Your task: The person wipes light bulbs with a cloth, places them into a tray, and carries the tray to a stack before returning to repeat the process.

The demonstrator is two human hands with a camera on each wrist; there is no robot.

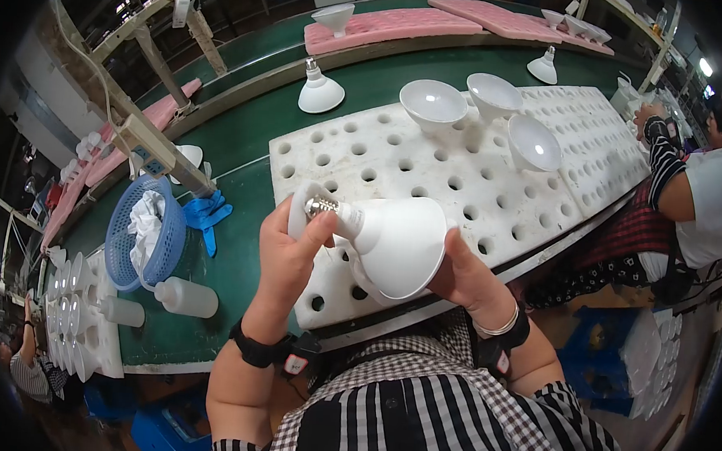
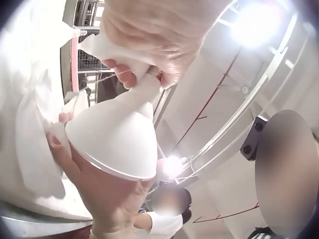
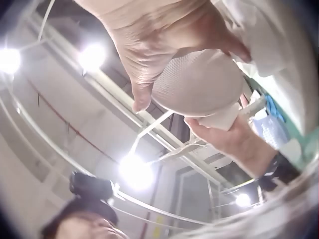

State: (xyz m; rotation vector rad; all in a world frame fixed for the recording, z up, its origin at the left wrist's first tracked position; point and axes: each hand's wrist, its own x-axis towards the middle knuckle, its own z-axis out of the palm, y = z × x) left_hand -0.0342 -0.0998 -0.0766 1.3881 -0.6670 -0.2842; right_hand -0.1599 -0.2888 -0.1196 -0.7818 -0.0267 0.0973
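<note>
A white cone-shaped lamp (image 1: 397, 244) lies tilted between both hands. My left hand (image 1: 285, 250) pinches its neck by the metal screw base (image 1: 322, 207) and also has another white item (image 1: 298, 209) against the palm, of unclear kind. My right hand (image 1: 475, 275) grips the wide rim, thumb on the near edge, other fingers mostly hidden beneath. In the left wrist view, the lamp (image 2: 117, 134) hangs under the left hand (image 2: 159, 30), with the right hand (image 2: 107, 191) around its rim. The right wrist view shows the lamp's textured face (image 3: 199, 82) beside the right palm (image 3: 159, 30).
A white board with holes (image 1: 390, 157) holds several lamps (image 1: 433, 103). More lamps stand on the green table (image 1: 246, 218). To the left are a blue basket (image 1: 121, 236) with white cloth, a blue glove (image 1: 206, 214) and white bottles (image 1: 187, 297). Another person (image 1: 702, 184) sits at right.
</note>
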